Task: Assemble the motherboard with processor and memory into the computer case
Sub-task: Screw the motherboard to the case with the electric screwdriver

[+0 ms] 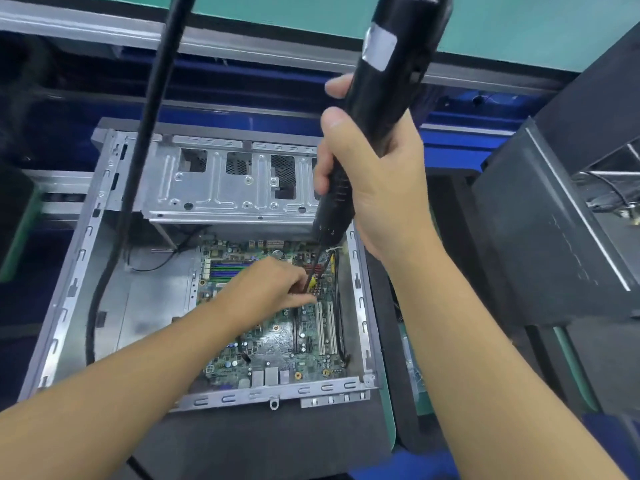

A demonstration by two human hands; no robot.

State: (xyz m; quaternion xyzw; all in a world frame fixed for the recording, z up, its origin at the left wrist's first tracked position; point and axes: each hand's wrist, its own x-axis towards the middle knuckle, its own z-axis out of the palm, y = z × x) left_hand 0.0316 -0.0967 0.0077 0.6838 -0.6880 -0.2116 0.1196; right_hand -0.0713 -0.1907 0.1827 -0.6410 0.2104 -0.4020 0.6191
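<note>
Hold black tubular power driver [381, 109] plumb, R hand [377, 188] wrapped round, L hand [273, 285] pinching thin dark bit [313, 270] over green motherboard [277, 344].

Head camera, facing forward-down, close above computer case [221, 398]

A thick black cable [149, 116] hangs down on the left. A dark box [540, 237] stands on the right. A black mat [242, 441] lies near me. At the back, a grey rail [104, 27] runs along a green surface [519, 26].
</note>
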